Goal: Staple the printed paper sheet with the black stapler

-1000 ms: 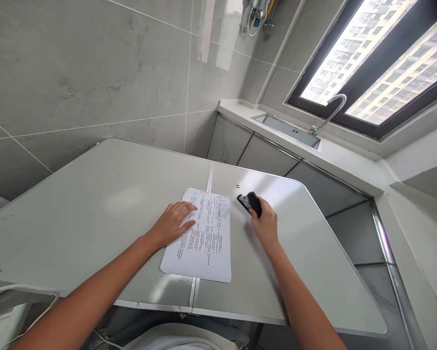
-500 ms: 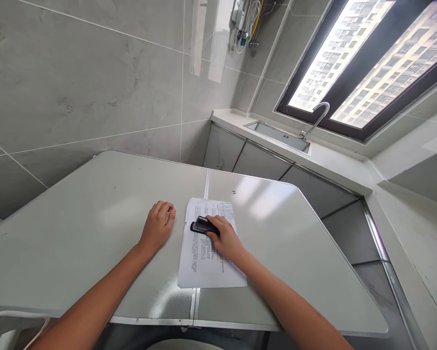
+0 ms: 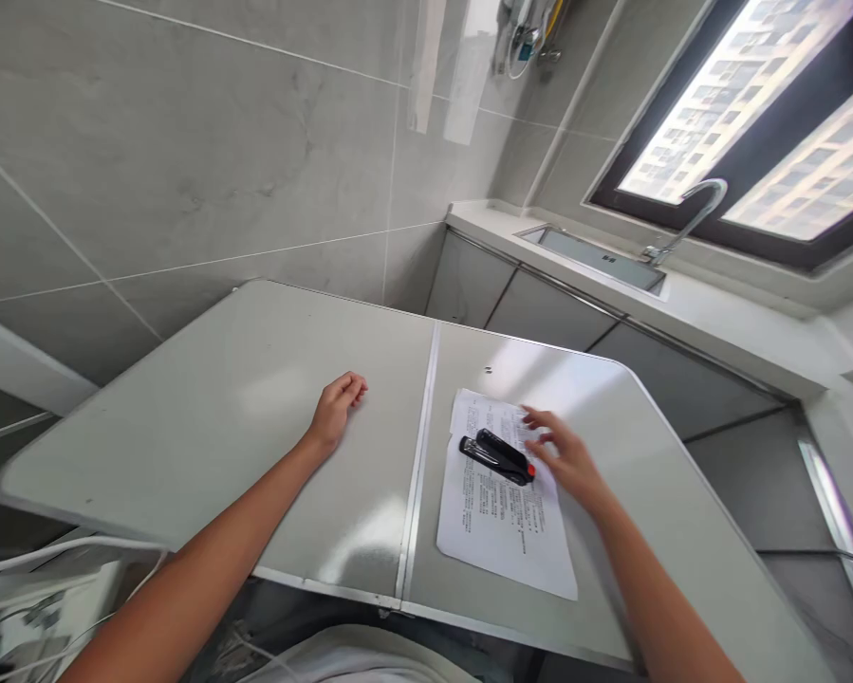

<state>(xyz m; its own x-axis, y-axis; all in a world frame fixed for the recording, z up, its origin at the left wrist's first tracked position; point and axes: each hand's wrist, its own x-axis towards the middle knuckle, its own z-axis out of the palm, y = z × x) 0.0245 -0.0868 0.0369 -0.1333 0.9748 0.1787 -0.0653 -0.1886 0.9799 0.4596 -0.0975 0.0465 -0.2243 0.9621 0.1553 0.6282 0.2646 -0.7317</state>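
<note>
A black stapler (image 3: 498, 457) with a red spot at its near right end lies on printed sheets of paper (image 3: 501, 545), right of the table's centre seam. Just to the right of the stapler is my right hand (image 3: 560, 455), its fingers apart and holding nothing, over the papers' right edge. On the bare tabletop left of the seam rests my left hand (image 3: 337, 408), its fingers curled inward with nothing seen in them.
The pale folding table (image 3: 269, 351) has a metal seam (image 3: 418, 455) down its middle. Small bits (image 3: 488, 370) lie beyond the papers. Behind stand a counter with a sink (image 3: 597, 258) and faucet (image 3: 693, 223). White cables (image 3: 77, 545) run at lower left.
My right hand has let go of the stapler and drawn back to its right. The stapler now lies on the papers. The view has turned left, and the papers look angled.
</note>
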